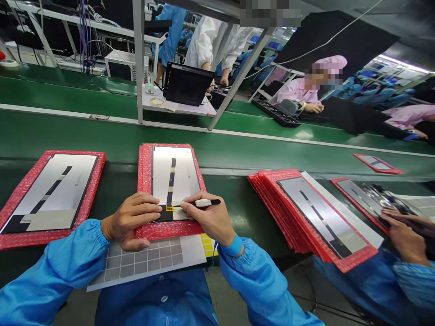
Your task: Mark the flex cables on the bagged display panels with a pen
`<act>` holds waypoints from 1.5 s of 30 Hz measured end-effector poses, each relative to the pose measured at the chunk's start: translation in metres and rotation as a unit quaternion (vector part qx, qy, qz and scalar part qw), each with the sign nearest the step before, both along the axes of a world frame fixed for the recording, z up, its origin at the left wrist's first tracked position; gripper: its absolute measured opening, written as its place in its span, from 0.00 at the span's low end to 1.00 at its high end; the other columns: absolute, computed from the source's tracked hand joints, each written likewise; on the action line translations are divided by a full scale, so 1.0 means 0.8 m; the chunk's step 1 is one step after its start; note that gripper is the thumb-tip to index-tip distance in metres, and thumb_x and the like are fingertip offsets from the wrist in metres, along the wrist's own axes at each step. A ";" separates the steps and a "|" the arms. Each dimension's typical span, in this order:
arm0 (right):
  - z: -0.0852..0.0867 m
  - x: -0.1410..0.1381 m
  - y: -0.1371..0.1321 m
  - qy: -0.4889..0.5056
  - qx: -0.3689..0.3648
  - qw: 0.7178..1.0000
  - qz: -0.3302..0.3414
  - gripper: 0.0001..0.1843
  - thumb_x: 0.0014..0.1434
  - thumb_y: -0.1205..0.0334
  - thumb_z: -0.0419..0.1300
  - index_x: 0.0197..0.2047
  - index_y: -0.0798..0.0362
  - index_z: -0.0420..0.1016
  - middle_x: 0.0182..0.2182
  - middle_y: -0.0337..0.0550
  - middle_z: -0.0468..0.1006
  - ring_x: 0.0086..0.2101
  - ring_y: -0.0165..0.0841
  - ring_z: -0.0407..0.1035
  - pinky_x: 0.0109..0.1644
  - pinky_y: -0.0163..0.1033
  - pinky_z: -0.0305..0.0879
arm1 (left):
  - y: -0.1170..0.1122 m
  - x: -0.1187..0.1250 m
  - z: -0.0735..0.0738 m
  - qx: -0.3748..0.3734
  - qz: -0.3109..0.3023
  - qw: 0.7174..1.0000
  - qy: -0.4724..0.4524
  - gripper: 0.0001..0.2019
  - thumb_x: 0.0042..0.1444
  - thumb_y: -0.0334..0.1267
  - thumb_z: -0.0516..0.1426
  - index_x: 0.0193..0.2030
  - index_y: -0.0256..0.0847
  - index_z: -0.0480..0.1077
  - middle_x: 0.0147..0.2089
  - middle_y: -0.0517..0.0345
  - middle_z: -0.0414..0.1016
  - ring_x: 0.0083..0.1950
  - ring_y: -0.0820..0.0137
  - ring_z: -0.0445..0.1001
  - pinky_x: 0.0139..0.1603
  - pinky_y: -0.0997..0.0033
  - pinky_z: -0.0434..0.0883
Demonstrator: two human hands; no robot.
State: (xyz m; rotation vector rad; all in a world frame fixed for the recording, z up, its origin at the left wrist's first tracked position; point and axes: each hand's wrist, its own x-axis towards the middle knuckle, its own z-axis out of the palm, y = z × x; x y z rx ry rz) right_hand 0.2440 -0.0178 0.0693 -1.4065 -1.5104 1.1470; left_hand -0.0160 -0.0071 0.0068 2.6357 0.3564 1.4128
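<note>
A display panel with a silver back lies in front of me on a short stack of red bubble-wrap pouches. A dark ribbon strip runs down it to a small yellow-edged piece near the black lower border. My left hand lies on the panel's lower left part, fingers extended and thumb apart near the pouch edge. In my right hand a slim pen-like tool, white with a black end, is pinched. Its thin tip is close to the yellow-edged piece; contact is unclear.
Another panel on red wrap lies at left. Under my hands sits a sheet of grey squares beside yellow labels. A tall pouch stack stands right, near a co-worker's hands. Metal posts rise behind the green bench.
</note>
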 end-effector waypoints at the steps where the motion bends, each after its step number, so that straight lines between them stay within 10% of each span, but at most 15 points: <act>1: 0.000 0.000 0.000 0.000 0.000 1.000 0.000 0.11 0.53 0.55 0.72 0.29 0.53 0.82 0.20 0.40 0.78 0.22 0.33 0.69 0.27 0.38 0.66 | 0.000 0.000 0.000 0.001 0.000 1.000 -0.001 0.27 0.66 0.55 0.54 0.58 0.33 0.74 0.47 0.36 0.83 0.50 0.49 0.81 0.46 0.47 0.79; 28: -0.003 -0.002 -0.003 -0.010 0.030 0.999 -0.013 0.09 0.53 0.56 0.71 0.28 0.51 0.81 0.22 0.40 0.79 0.23 0.34 0.72 0.29 0.38 0.70 | -0.005 -0.004 0.017 -0.051 -0.011 0.989 0.136 0.37 0.63 0.65 0.54 0.69 0.38 0.66 0.60 0.39 0.79 0.55 0.49 0.73 0.59 0.43 0.66; 37: -0.006 -0.003 -0.004 0.093 -0.022 0.995 -0.037 0.12 0.51 0.53 0.73 0.28 0.50 0.78 0.19 0.38 0.79 0.22 0.36 0.76 0.29 0.40 0.78 | -0.034 0.011 0.051 -0.050 0.084 0.957 0.274 0.45 0.59 0.71 0.56 0.73 0.41 0.63 0.67 0.44 0.73 0.55 0.50 0.72 0.62 0.48 0.59; 45: -0.010 -0.003 -0.003 0.101 -0.001 0.994 -0.039 0.10 0.53 0.54 0.71 0.29 0.51 0.78 0.18 0.37 0.78 0.21 0.34 0.74 0.29 0.38 0.75 | -0.047 0.020 0.040 -0.035 0.129 0.949 0.286 0.48 0.57 0.73 0.57 0.77 0.45 0.57 0.70 0.48 0.71 0.59 0.47 0.70 0.67 0.43 0.55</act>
